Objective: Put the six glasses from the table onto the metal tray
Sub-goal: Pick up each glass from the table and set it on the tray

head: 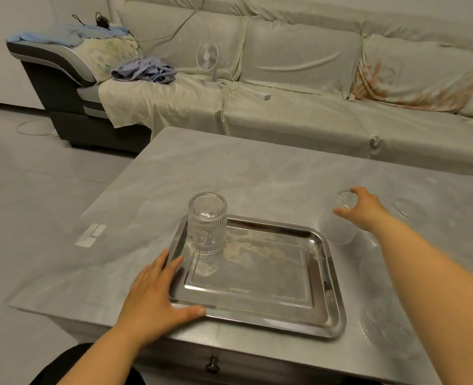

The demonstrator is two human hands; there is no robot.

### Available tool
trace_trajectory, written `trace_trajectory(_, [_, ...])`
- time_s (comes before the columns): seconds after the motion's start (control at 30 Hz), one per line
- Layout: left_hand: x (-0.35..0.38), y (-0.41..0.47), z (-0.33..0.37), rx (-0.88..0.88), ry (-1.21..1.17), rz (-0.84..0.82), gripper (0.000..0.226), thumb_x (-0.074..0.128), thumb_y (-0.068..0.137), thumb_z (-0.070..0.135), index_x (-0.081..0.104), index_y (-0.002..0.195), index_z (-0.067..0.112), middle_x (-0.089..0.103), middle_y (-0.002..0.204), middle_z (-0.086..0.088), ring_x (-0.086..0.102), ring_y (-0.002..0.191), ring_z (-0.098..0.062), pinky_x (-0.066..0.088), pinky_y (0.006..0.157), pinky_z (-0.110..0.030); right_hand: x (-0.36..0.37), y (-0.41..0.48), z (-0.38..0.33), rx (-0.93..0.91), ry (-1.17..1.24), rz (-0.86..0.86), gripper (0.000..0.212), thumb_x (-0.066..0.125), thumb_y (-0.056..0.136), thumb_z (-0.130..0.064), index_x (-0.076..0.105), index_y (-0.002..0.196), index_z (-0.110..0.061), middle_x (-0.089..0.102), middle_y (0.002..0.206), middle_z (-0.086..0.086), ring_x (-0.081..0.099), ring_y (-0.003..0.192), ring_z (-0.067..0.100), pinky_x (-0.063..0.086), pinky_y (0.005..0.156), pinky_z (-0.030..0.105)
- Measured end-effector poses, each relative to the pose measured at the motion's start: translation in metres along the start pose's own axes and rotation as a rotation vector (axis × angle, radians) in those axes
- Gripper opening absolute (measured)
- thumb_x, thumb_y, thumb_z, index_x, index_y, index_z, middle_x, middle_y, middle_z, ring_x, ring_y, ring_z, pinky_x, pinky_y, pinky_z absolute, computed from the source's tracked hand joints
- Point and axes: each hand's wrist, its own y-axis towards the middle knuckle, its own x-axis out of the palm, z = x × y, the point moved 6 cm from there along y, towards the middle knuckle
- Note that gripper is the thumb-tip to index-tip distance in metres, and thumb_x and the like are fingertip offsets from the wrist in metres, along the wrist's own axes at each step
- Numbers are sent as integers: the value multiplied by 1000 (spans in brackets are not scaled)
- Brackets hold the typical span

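While the left hand (pixel 157 298) lay flat and open on the table (pixel 135 195) at the tray's near left corner, its thumb ran along the near rim of the metal tray (pixel 260 284) and its fingers rested against the left rim, gripping nothing. The left forearm came up from the lower left edge of the view. A blurred clear glass (pixel 383 329) stood on the table just right of the tray's near right corner, partly behind the right forearm.

On the tray's far left corner stood one ribbed glass (pixel 207 223), upside down, well apart from both hands. The rest of the tray was bare metal.

Further back and to the right, just off the tray's far right corner, the right hand (pixel 360 208) reached across with the arm stretched out from the lower right. Its thumb and fingers curled around the top of another glass (pixel 340 220), which was blurred; whether it still touched the table could not be told. Another faint glass (pixel 408 208) stood just beyond that hand to the right.

Behind the table stretched a covered sofa (pixel 299 87) with a small white fan (pixel 209 62) on its seat.
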Motion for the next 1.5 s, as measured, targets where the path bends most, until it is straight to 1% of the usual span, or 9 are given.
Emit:
trace_trajectory(0.33, [1, 3, 0, -7, 11, 14, 140, 15, 15, 98, 16, 137, 31, 6, 153, -2, 14, 137, -24, 17, 112, -41, 5, 3, 6, 0, 201, 99, 71, 64, 82, -16, 24, 140, -13, 22, 148, 17, 37, 128, 39, 33, 106, 44])
trace_trajectory(0.5, [1, 1, 2, 6, 7, -19, 137, 14, 16, 98, 12, 137, 34, 2, 153, -2, 10, 138, -24, 14, 112, -41, -7, -11, 1, -15, 361, 353, 75, 65, 80, -14, 20, 141, -15, 19, 148, 19, 30, 133, 38, 29, 109, 43])
trace_trajectory(0.57, [1, 0, 4, 20, 13, -43, 138, 12, 15, 98, 10, 137, 34, 0, 153, -3, 8, 138, -24, 11, 113, -40, -14, -19, -12, -70, 394, 406, 76, 66, 79, -15, 21, 140, -15, 21, 147, 17, 31, 132, 34, 30, 108, 42])
trace_trajectory(0.67, [1, -2, 7, 27, 9, -51, 140, 10, 13, 98, 10, 137, 33, -2, 153, -4, 6, 138, -23, 8, 113, -39, -18, -34, -44, -242, 385, 341, 75, 69, 77, -13, 26, 138, -13, 28, 144, 16, 38, 128, 30, 33, 106, 37])
trace_trajectory(0.83, [1, -5, 12, 28, 16, -43, 140, 4, 13, 97, 5, 137, 33, -4, 153, -4, 2, 139, -22, 4, 113, -38, 15, -67, -92, -429, 335, 67, 80, 72, 73, -11, 25, 139, -15, 33, 142, 17, 45, 115, 23, 34, 91, 24])
trace_trajectory(0.93, [0, -7, 15, 32, 26, -23, 142, 0, 13, 97, 0, 138, 28, -4, 153, -4, -1, 139, -20, 1, 113, -36, 45, -81, -107, -487, 252, -48, 84, 74, 71, -14, 24, 139, -17, 33, 143, 14, 44, 117, 21, 37, 95, 27])
trace_trajectory(1.0, [0, -8, 16, 44, 10, -24, 142, 1, 15, 97, -1, 139, 26, -5, 153, -3, -2, 139, -19, 0, 113, -35, 60, -85, -110, -491, 198, -89, 87, 75, 71, -16, 22, 140, -17, 30, 146, 12, 41, 126, 25, 36, 105, 34])
trace_trajectory(1.1, [3, -8, 17, 61, -6, -35, 140, 3, 17, 97, -2, 139, 27, -6, 153, -1, -4, 139, -17, 0, 112, -33, 74, -84, -109, -454, 176, -127, 87, 74, 72, -17, 21, 141, -18, 28, 148, 10, 38, 131, 26, 36, 110, 40])
trace_trajectory(1.5, [5, -3, 14, 85, 23, 6, 138, 2, 18, 97, -1, 138, 28, -7, 153, 1, -6, 139, -15, 2, 112, -33, 95, -79, -111, -418, 173, -151, 87, 69, 77, -19, 13, 143, -20, 22, 151, 10, 29, 137, 26, 29, 111, 39])
